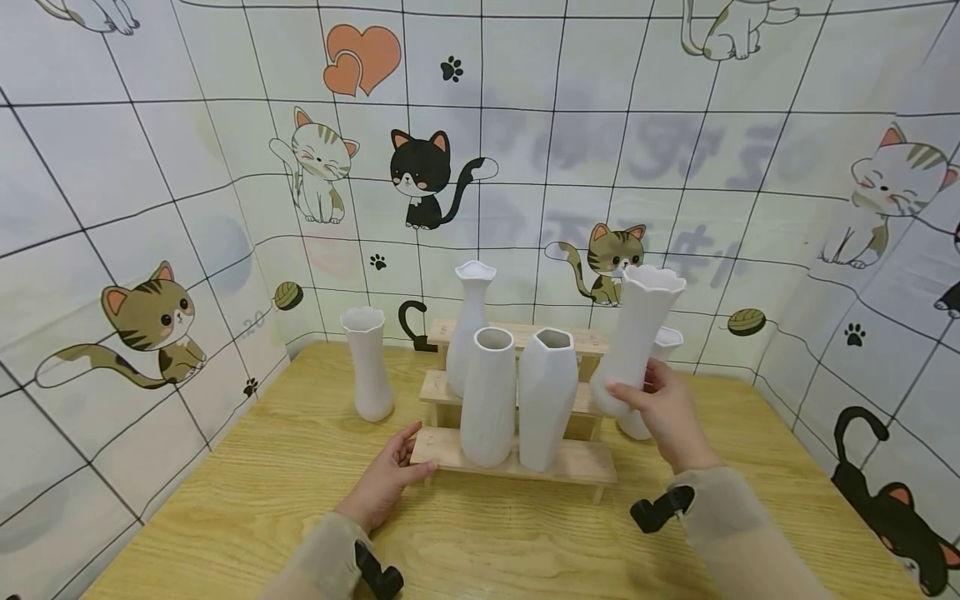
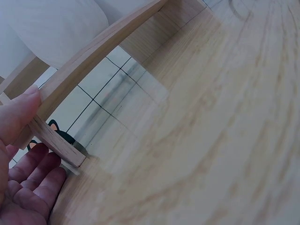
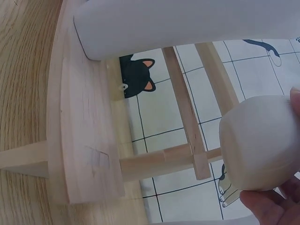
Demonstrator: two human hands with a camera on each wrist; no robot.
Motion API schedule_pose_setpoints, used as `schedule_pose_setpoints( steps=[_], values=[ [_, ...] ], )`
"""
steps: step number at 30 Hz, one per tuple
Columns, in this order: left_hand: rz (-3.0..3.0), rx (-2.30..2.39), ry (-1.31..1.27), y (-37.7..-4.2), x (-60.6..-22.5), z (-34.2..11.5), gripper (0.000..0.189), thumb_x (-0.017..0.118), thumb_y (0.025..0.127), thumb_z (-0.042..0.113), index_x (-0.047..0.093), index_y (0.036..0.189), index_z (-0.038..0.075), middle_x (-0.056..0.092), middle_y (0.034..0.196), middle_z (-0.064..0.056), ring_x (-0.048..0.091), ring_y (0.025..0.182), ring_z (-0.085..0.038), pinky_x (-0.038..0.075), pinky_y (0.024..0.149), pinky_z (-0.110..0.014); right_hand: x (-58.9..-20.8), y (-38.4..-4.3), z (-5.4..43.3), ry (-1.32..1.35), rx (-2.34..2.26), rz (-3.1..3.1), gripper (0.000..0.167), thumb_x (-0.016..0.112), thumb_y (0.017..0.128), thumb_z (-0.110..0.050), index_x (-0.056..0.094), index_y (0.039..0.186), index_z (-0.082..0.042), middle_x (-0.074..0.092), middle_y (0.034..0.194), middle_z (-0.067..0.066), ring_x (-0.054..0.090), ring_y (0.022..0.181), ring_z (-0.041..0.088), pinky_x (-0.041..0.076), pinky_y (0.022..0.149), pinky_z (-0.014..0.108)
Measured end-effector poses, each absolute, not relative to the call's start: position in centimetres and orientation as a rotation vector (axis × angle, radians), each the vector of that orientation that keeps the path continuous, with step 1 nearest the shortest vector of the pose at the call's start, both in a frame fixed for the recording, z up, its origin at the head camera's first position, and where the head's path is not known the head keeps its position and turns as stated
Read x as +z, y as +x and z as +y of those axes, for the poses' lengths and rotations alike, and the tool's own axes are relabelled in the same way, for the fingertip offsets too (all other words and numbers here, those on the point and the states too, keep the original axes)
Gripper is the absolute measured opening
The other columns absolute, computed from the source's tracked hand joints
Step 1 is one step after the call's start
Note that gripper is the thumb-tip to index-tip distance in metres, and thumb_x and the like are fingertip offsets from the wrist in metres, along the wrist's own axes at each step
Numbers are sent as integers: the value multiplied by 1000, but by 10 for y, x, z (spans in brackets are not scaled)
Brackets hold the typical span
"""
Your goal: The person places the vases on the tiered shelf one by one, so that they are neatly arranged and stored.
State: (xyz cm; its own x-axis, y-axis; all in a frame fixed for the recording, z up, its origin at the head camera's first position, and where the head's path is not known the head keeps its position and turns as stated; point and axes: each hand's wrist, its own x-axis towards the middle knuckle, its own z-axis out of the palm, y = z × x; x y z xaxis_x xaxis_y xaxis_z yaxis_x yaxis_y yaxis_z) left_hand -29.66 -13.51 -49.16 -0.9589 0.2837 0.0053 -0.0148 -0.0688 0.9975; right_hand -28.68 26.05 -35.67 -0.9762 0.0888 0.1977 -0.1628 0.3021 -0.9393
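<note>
My right hand (image 1: 671, 417) grips a white vase (image 1: 641, 333) with a scalloped rim by its lower body. It leans slightly, beside the right end of a three-step wooden stand (image 1: 442, 450). In the right wrist view, the rounded base of this vase hangs clear beyond the steps. My left hand (image 1: 386, 479) holds the left end of the lowest step, thumb on the board edge and fingers by the leg. On that step stand a ribbed cylindrical vase (image 1: 487, 400) and a faceted vase (image 1: 547, 400). Behind them, a narrow-necked vase (image 1: 468, 333) stands higher.
A white vase (image 1: 367, 367) with a wavy rim stands on the wooden table (image 1: 480, 542), left of the stand. Another white vase (image 1: 667, 340) is partly hidden behind my right hand. A cat-patterned sheet (image 1: 510, 150) surrounds the table at the back and sides.
</note>
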Motion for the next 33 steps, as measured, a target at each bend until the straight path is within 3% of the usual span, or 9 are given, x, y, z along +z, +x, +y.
schedule_pose_setpoints(
  steps=[14, 23, 33],
  values=[
    [2012, 2124, 288, -297, -492, -135, 81, 71, 88, 14, 20, 152, 12, 40, 145, -18, 48, 120, -24, 43, 95, -31, -359, -300, 244, 116, 1809, -2344, 81, 73, 87, -29, 27, 149, -3, 42, 141, 21, 42, 123, 32, 36, 101, 47],
    [2023, 2114, 284, -298, -493, -135, 83, 71, 88, 14, 19, 153, 12, 39, 145, -17, 47, 121, -24, 42, 96, -32, -365, -308, 237, 128, 1835, -2355, 78, 73, 87, -30, 31, 146, -2, 45, 136, 19, 46, 120, 31, 41, 96, 44],
    [2018, 2116, 288, -297, -493, -135, 82, 71, 89, 14, 19, 153, 13, 41, 141, -17, 48, 118, -23, 41, 95, -32, -364, -312, 231, 113, 1894, -2377, 77, 70, 90, -22, 25, 149, -3, 41, 140, 20, 41, 125, 35, 40, 100, 51]
  ],
)
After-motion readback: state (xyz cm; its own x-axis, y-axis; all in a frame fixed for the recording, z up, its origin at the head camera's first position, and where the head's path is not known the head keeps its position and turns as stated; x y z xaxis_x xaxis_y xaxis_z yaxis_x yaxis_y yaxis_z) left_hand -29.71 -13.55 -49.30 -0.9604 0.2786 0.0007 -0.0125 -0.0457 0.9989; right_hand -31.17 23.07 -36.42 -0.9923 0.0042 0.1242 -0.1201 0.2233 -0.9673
